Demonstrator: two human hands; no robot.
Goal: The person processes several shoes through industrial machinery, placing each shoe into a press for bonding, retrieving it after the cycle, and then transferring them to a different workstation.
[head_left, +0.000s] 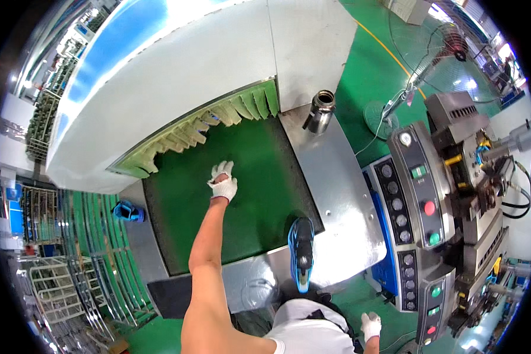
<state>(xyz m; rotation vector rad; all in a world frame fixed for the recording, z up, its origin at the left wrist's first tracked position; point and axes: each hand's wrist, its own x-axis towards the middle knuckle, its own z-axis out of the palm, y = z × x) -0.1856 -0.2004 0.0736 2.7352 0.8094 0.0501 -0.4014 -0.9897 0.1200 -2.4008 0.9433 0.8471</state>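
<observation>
My left hand [223,182], in a white knit glove, reaches out above a dark green conveyor belt [259,159]. Its fingers are spread with nothing in them. Nearer to me, a black and blue sneaker [301,251] lies across the belt's metal front edge, apart from both hands. Down at my right side is my right hand [370,325], gloved too. Its fingers look loosely parted, and no object shows in it. Another blue and black shoe [128,211] rests on the ledge left of the belt.
Yellowish fabric strips [218,115] hang over the opening of a white machine housing [183,65]. A metal canister [320,112] stands on the steel border. To the right are a control panel [416,183] and a standing fan [436,56]; metal racks [100,253] stand left.
</observation>
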